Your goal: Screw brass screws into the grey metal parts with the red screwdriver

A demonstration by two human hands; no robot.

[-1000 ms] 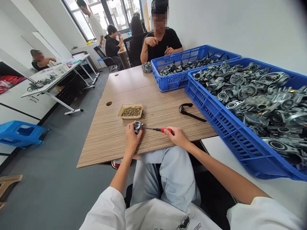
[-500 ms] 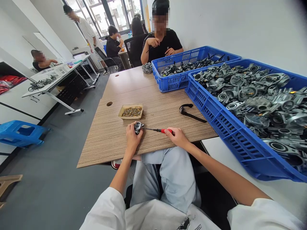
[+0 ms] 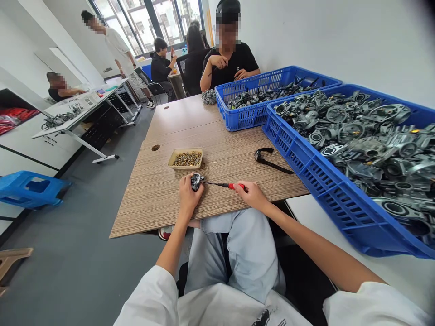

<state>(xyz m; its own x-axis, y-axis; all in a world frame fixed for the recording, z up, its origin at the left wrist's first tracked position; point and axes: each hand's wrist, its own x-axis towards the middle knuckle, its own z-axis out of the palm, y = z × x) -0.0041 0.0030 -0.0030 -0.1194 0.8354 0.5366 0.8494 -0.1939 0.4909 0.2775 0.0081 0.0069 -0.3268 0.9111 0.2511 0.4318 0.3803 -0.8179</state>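
A small metal part is held in the left hand, pinched between thumb and fingers, just above the near edge of the table; whether it is also rested on the tabletop cannot be told. A screwdriver is gripped in the right hand, its red handle enclosed by curled fingers. The thin dark shaft is pointed leftward, toward the left hand, and its tip is brought to the right side of the metal part; contact with a screw cannot be made out at this size. The two hands are kept apart, bridged by the shaft.

Just beyond the left hand, a shallow tan container is placed, filled with small brass- and dark-coloured screws. A tiny loose piece is seen to the right of that container. Beyond the right hand and a little to its right, a black watch is laid with its strap stretched out. Farther right of the right hand, a large blue crate is heaped with grey metal castings. Behind it, a second blue crate is partly filled with darker parts. Straight beyond both hands, the far end is occupied by a co-worker in a black shirt.
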